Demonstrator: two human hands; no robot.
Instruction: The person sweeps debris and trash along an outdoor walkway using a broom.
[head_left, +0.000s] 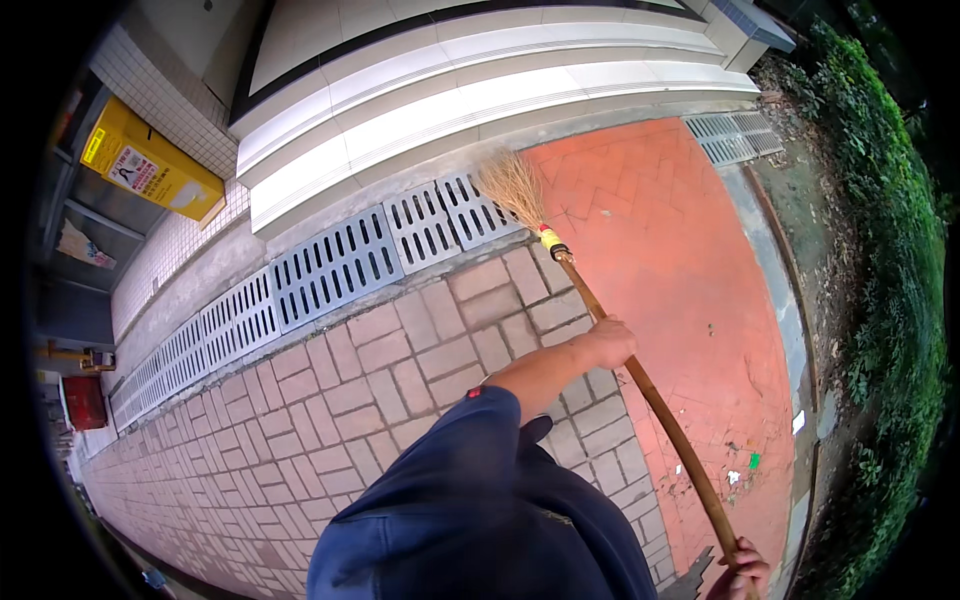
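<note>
A straw broom with a wooden handle (679, 442) runs diagonally across the view. My left hand (611, 343) is wrapped around the handle's middle. At the lower right, my right hand (744, 570) grips its near end, partly cut off by the dark rim. The straw bristles (514, 187) fan out over a metal drain grate (472, 214) and the edge of the red paving (652, 232), close to the foot of the steps. Yellow and red binding (553, 241) joins straw to handle. Small litter, including a green scrap (754, 460) and a white scrap (733, 476), lies on the red paving.
Pale steps (450, 112) rise beyond the grates. Grey-pink paving bricks (360, 375) spread to the left. A yellow box (161, 161) bearing writing stands by the tiled wall, with a red container (84, 401) farther along. A kerb and green hedge (892, 300) border the right.
</note>
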